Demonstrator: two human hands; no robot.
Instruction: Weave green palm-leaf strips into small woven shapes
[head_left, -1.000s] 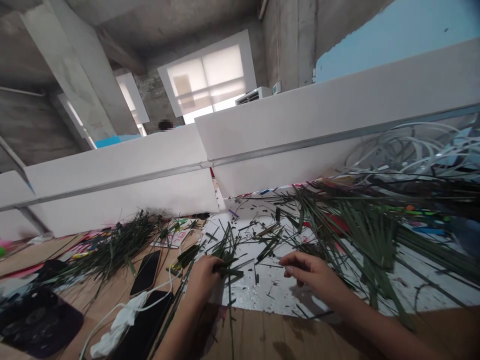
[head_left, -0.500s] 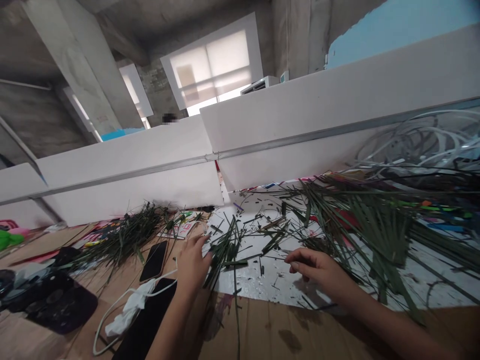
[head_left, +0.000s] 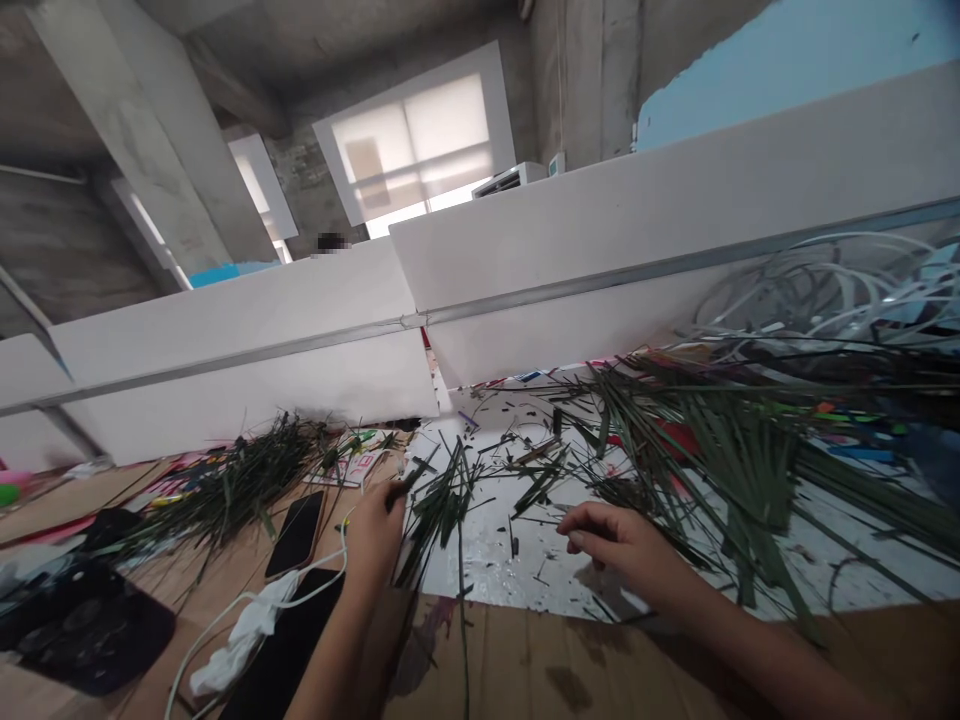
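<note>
My left hand (head_left: 379, 525) is at the left edge of the white sheet (head_left: 487, 570), its thumb and fingers closed on a short dark green leaf piece (head_left: 416, 473). Just right of it lies a loose bunch of narrow green leaf strips (head_left: 448, 490). Over the sheet's right part is my right hand (head_left: 619, 540), with fingers curled and thumb drawn in; whatever is between them is too small or hidden to make out. Small leaf scraps (head_left: 540, 487) are strewn between the hands. A long thin strip (head_left: 462, 630) hangs over the sheet's front edge.
Green fan-shaped leaves (head_left: 754, 460) cover the right side, with coiled white tubing (head_left: 840, 275) behind. At left lie a heap of dark green stems (head_left: 262, 460), a phone (head_left: 297, 532), a white cable (head_left: 247, 597), crumpled tissue (head_left: 240, 645) and a dark container (head_left: 90, 625). White partitions (head_left: 600, 250) stand behind.
My left hand has let go of a leaf strip in the bunch, moved left with fingers opened, then closed on a short leaf piece. My right hand has stayed nearly still; the view shifted slightly.
</note>
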